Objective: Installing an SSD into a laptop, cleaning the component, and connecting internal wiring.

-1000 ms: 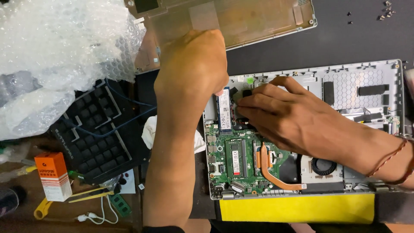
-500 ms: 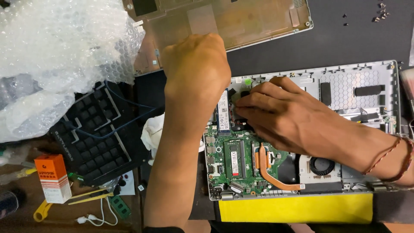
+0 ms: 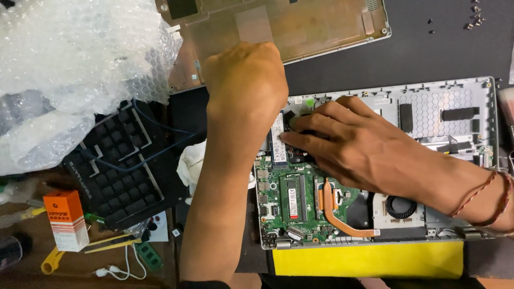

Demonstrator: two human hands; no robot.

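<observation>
An opened laptop base (image 3: 471,88) lies with its green circuit board (image 3: 278,214) showing. My right hand (image 3: 369,152) reaches in from the right, and its fingertips hold a narrow storage card (image 3: 276,140) at the board's top left. My left hand (image 3: 246,88) hovers curled just left of that spot, over the base's upper left corner. Its back faces me, so whatever is in its fingers is hidden. A copper heat pipe (image 3: 334,217) and a round fan (image 3: 400,207) sit below my right hand.
The removed laptop bottom cover (image 3: 321,27) lies at the top. Bubble wrap (image 3: 69,64) and a black keyboard (image 3: 120,166) fill the left side. An orange box (image 3: 65,219), yellow tweezers (image 3: 110,243) and a white cable (image 3: 126,267) lie lower left. Loose screws (image 3: 474,21) rest top right. A yellow strip (image 3: 369,262) edges the base.
Both hands stay at the storage card with only slight shifts. The view has drifted a little.
</observation>
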